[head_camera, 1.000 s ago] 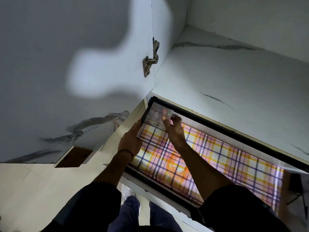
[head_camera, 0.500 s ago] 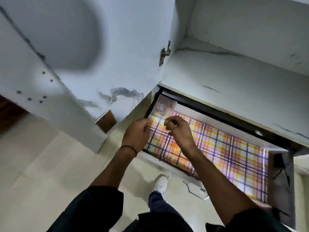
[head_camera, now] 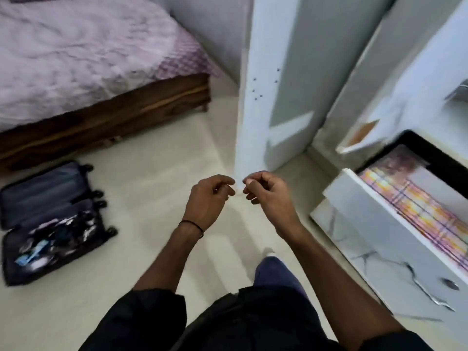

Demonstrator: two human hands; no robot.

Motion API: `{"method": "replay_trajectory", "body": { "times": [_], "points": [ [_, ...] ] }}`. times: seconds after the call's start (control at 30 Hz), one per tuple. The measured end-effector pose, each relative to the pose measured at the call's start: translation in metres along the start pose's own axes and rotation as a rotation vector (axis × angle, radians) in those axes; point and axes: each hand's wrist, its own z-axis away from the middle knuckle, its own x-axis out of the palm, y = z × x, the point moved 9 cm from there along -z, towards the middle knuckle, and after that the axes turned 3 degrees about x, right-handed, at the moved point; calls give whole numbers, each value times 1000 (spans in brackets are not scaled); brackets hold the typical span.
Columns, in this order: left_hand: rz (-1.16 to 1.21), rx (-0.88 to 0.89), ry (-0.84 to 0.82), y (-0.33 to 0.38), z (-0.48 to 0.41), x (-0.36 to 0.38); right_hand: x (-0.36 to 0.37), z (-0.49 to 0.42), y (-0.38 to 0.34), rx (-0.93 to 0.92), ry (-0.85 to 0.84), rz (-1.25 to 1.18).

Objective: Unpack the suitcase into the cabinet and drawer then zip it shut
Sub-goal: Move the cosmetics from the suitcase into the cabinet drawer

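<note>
Hanging in mid-air over the floor [head_camera: 152,160], the left hand [head_camera: 206,198] and the right hand [head_camera: 268,192] sit close together, knuckles up. Each grip is slack: fingers loosely curled toward the thumb, pinching nothing that can be seen through the blur. Empty hands held out in front like this suggest a person between loads, ready to reach for the next item.

The suitcase [head_camera: 50,219] lies flat and unzipped on the floor at the left, just beside the bed [head_camera: 76,59] and well apart from both hands. Its lid half is thrown back, so the lower half is easy to reach, and that half holds a jumble of small items [head_camera: 55,236], too smeared to name. Unpacking therefore looks unfinished, and zipping has to wait.

At the right the drawer [head_camera: 374,224] stands pulled out, showing its plaid liner [head_camera: 417,206], left ready to receive more. The white cabinet door [head_camera: 253,97] is swung wide between bed and drawer. The next move probably calls for crossing to the suitcase and stooping.
</note>
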Motion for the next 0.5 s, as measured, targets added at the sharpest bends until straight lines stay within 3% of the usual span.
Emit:
{"method": "replay_trajectory", "body": {
  "times": [0.3, 0.5],
  "points": [
    [111, -240, 489, -150, 89, -231, 282, -7, -13, -36, -487, 193],
    [126, -364, 679, -242, 119, -372, 477, -24, -11, -18, -697, 220]
  ]
}}
